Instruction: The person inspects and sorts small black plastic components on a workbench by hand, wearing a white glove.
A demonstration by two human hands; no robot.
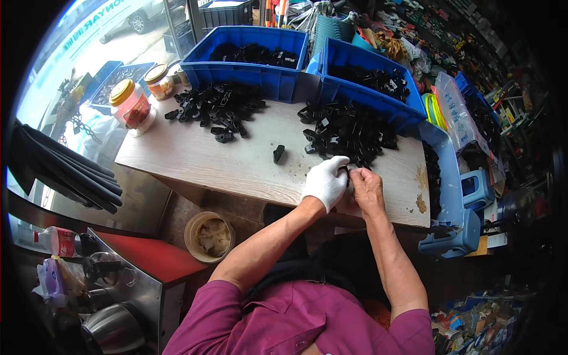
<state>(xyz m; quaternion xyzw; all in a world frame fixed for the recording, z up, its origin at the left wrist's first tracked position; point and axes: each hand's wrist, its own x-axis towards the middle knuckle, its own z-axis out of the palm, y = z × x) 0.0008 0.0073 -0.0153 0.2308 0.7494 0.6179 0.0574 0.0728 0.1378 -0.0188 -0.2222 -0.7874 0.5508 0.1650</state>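
Table: A pale wood-grained table (225, 157) fills the middle of a crowded workroom, where a person in a purple shirt (278, 313) bends to close handwork.
Gloved left hand (325, 183): Over the table's near right part, fingers curled in around a small dark piece (347, 172); the thumb's hold is hidden from where I stand.
Bare right hand (368, 188): Just beside the glove at that part of the table, thumb and forefinger pinched together at the same piece.
Piece in hand: Between the two hands, over the table's near right part, mostly covered; its exact shape cannot be made out.
Glove's share: Best used, I'd judge, as the steady clamp, leaving bare fingertips the fine work.
Bare fingertips: Short, measured pressure looks wiser than force; a slip could nip unprotected skin.
Right heap (349, 133): Black parts crowd the table's far right, close to the fingers; working slightly nearer the table's front edge should avoid knocking them.
Left heap (219, 109): More black parts, at the table's far left.
Lone part (278, 154): Mid-table, apart from both heaps, easily overlooked.
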